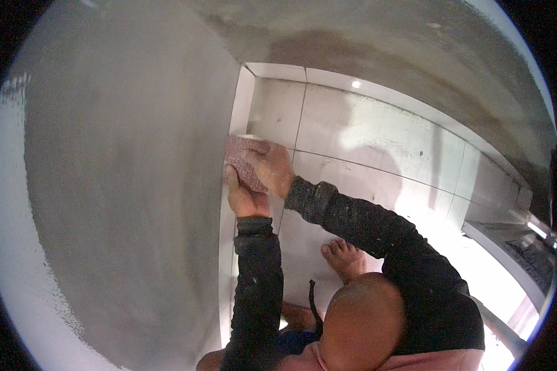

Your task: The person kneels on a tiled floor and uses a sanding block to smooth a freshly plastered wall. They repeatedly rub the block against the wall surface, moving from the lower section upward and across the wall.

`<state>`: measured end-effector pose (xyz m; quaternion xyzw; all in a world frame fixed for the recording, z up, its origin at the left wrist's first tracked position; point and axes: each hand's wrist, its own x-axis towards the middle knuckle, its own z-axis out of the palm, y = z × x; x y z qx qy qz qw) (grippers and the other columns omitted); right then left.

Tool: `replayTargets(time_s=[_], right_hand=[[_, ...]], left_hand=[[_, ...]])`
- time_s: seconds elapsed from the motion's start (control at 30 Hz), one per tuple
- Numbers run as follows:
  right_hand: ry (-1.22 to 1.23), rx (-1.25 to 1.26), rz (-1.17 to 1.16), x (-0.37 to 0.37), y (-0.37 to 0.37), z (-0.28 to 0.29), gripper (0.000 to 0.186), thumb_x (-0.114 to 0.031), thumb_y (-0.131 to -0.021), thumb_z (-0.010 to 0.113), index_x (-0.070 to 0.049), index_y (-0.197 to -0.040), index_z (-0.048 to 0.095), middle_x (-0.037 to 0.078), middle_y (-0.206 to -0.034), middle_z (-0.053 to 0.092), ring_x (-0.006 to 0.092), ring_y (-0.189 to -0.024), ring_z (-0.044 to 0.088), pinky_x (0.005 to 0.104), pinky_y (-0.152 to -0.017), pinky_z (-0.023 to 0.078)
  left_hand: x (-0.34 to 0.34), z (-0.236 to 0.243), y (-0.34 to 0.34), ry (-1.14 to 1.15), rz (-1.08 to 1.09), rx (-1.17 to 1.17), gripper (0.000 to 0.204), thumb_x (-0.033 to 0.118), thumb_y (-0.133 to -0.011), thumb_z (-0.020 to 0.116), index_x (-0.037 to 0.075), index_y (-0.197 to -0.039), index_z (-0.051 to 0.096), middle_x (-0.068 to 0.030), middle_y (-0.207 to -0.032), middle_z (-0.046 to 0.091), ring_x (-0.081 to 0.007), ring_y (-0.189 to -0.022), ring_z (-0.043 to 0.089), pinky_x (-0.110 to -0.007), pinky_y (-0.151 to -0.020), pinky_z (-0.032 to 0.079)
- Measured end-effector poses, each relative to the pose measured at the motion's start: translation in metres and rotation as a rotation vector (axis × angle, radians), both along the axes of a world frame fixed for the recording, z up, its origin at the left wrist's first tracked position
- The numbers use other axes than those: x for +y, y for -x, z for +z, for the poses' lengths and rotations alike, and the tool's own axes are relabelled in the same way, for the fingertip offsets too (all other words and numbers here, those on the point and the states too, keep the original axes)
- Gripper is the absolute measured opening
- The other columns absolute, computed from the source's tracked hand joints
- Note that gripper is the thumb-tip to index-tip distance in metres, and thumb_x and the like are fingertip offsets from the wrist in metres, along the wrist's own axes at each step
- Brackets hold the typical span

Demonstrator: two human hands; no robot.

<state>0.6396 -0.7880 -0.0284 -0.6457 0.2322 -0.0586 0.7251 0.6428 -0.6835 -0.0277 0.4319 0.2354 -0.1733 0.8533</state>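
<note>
A flat, reddish-brown piece with a speckled, rough-looking surface (249, 178) is held between my two hands, against the white skirting at the foot of the left wall. Its exact kind is unclear. My left hand (249, 201) grips its near edge, thumb lying up along the left side. From the right, my right hand (275, 168) holds its upper right part, with the fingers bent over it and slightly blurred. A thin pale edge shows just beyond the piece, by the skirting.
A grey plastered wall (124, 173) rises on the left, and another (377, 37) stands at the far side. White skirting tiles (390, 93) run along the far wall. My bare foot (345, 256) is on the white tiled floor (340, 176). A dark-topped ledge (507, 247) lies at right.
</note>
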Motion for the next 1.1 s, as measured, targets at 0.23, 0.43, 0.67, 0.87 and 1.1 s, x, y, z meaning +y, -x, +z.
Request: replayTargets(time_s=[0.23,0.43,0.67,0.87,1.1], right_hand=[[0.766,-0.14,-0.068,-0.071,-0.07,-0.018,0.023,-0.02,-0.091,0.061,-0.003,-0.099,0.074,0.019,-0.094,0.074,0.0368,-0.085,0.072,0.0438,-0.079,0.058],[0.97,0.022,0.111,-0.12,-0.11,-0.018,0.019,-0.014,-0.09,0.064,-0.001,-0.1,0.073,0.018,-0.096,0.075,0.0299,-0.084,0.074,0.0401,-0.077,0.06],[0.366,-0.149,-0.016,-0.071,-0.066,-0.001,0.032,-0.028,-0.096,0.056,-0.003,-0.102,0.074,0.019,-0.098,0.074,0.0355,-0.089,0.071,0.0459,-0.083,0.056],[0.213,0.039,0.151,0.053,0.046,0.02,0.053,-0.048,-0.097,0.057,0.002,-0.102,0.074,0.028,-0.087,0.07,0.046,-0.084,0.069,0.0527,-0.08,0.053],[0.031,0.014,0.764,0.101,0.098,0.009,0.049,-0.041,-0.091,0.066,0.007,-0.099,0.069,0.025,-0.088,0.068,0.0299,-0.082,0.069,0.0453,-0.077,0.054]], left_hand=[[-0.081,-0.005,-0.079,0.034,-0.111,-0.062,0.044,0.036,-0.109,0.044,0.006,-0.139,0.055,-0.0112,-0.136,0.063,-0.0287,-0.125,0.06,-0.045,-0.106,0.05],[-0.123,-0.009,-0.111,0.067,-0.082,-0.062,0.039,0.029,-0.109,0.046,0.002,-0.136,0.055,-0.0124,-0.126,0.066,-0.0287,-0.114,0.064,-0.046,-0.096,0.053],[-0.089,-0.007,-0.074,0.169,-0.11,-0.161,0.041,0.034,-0.107,0.05,0.009,-0.139,0.057,-0.0073,-0.133,0.065,-0.028,-0.119,0.063,-0.044,-0.101,0.053],[0.069,0.001,0.052,-0.081,-0.026,-0.005,0.046,0.038,-0.106,0.052,0.007,-0.14,0.056,-0.0086,-0.137,0.062,-0.0255,-0.123,0.061,-0.042,-0.11,0.047],[0.167,0.005,0.146,-0.032,0.02,0.033,0.052,0.038,-0.104,0.056,0.003,-0.143,0.051,-0.0128,-0.141,0.059,-0.0295,-0.128,0.058,-0.047,-0.106,0.051]])
